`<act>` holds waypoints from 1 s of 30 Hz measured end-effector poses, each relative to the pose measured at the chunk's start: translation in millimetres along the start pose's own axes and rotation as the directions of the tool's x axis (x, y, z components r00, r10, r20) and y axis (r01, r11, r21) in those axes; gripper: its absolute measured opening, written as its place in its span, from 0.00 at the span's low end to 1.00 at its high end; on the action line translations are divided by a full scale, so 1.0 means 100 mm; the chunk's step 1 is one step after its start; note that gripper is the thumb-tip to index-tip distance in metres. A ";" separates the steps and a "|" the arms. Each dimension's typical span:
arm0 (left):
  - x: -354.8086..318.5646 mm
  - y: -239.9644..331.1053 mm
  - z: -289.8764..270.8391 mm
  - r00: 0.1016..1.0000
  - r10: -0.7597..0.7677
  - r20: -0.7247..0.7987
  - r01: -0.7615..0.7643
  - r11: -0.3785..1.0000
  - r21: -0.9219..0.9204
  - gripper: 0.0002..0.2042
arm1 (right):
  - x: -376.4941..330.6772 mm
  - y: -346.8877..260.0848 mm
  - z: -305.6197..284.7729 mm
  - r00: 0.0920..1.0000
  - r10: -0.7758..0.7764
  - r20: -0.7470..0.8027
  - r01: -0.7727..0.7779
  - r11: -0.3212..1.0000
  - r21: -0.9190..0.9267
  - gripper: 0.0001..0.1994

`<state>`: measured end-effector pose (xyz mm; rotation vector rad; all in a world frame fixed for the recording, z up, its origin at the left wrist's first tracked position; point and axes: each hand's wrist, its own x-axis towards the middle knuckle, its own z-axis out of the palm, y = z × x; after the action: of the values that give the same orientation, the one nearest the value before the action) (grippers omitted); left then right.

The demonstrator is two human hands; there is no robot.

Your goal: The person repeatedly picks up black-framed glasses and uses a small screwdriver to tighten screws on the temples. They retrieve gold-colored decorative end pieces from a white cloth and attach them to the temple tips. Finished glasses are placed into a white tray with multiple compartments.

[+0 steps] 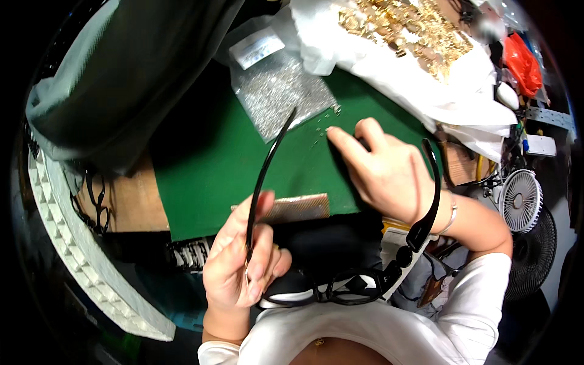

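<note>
My left hand [246, 258] is closed around one arm of a pair of black-framed glasses [260, 182], near the hinge. The front of the glasses hangs low, close to my white shirt, and their other arm rises beside my right wrist. Over the green mat [207, 176], my right hand [389, 167] reaches with its index finger stretched out and the others partly bent. Nothing shows in it. Several tiny metal pieces [320, 135] lie scattered just left of that fingertip. Beyond them is a clear plastic bag [277, 91] full of small silvery parts.
White sheeting [389, 79] at the far right bears a heap of gold-coloured metal parts [420, 36]. A patterned flat bar [298, 208] lies at the mat's near edge. Dark cloth [140, 73] covers the far left. At the right stand a white fan [521, 199] and a red bag [522, 66].
</note>
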<state>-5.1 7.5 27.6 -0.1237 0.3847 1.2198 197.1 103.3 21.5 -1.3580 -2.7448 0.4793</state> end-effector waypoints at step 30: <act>0.03 -0.09 -0.23 0.978 -0.199 -0.060 0.191 0.975 -0.111 0.17 | -0.01 -0.43 -0.23 0.688 -0.289 0.665 -0.712 -0.094 0.696 0.13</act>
<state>-1.0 0.2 3.9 -0.2895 0.3613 1.0430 168.2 83.8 55.8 -1.0947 -1.0307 2.7853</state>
